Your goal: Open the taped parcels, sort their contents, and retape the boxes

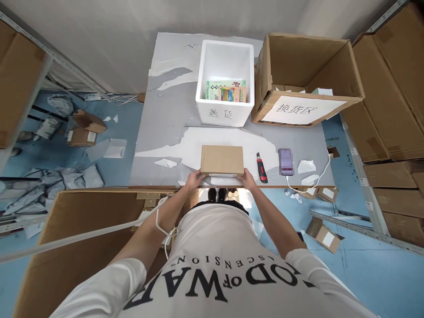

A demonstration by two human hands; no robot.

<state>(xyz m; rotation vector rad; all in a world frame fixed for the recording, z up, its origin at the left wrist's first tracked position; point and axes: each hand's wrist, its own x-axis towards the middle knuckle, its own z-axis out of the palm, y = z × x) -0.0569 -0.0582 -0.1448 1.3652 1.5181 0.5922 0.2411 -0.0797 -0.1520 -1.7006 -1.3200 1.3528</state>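
Note:
A small brown cardboard box lies near the front edge of the grey table. My left hand grips its near left corner, and my right hand grips the near right corner. A strip of white shows along the box's lower front side. Both sets of fingers are partly hidden by the box. To its right lies a red and black utility knife, and beyond that a purple phone with a white cable plugged in.
Behind stand a white foam bin holding colourful packages and a large open carton with small boxes inside. Torn paper scraps lie at right. A big open carton and a white cord are at my left; shelves of cartons stand right.

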